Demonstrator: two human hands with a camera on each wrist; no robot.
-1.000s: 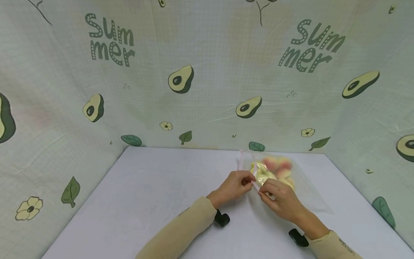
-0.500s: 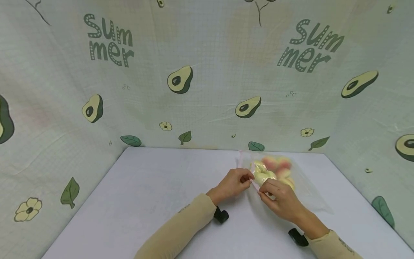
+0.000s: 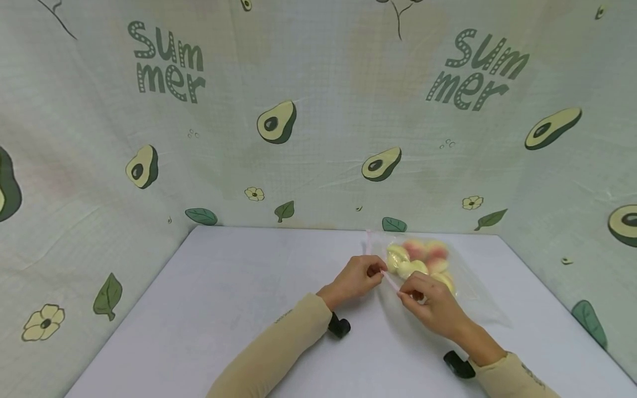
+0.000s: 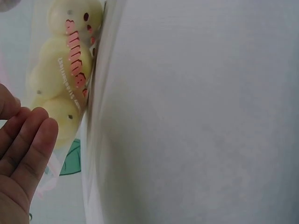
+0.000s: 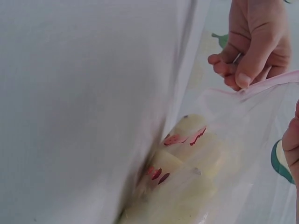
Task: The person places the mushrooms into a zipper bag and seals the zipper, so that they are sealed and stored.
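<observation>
A clear zip bag [image 3: 473,290] with a pink closure strip [image 3: 390,281] lies at the right of the table. Inside it are several round fruits [image 3: 413,268], pale yellow with some red-pink ones at the back. My left hand [image 3: 354,281] pinches the strip between thumb and fingers, nearer the bag's far corner. A little closer to me, my right hand [image 3: 433,304] pinches the same strip. In the left wrist view, red lettering shows on the bag over the yellow fruits [image 4: 58,79]. The right wrist view shows the strip stretched between both hands.
The white table [image 3: 239,309] extends to the left of the bag. A cloth [image 3: 323,166] printed with avocados, leaves and lettering hangs behind and along both sides. Black wrist cameras [image 3: 459,365] sit under both wrists.
My left hand has moved slightly left and away from me, holding the strip, so the gap between the hands has widened. The fruits at the bag's mouth show more fully. My right hand has hardly moved.
</observation>
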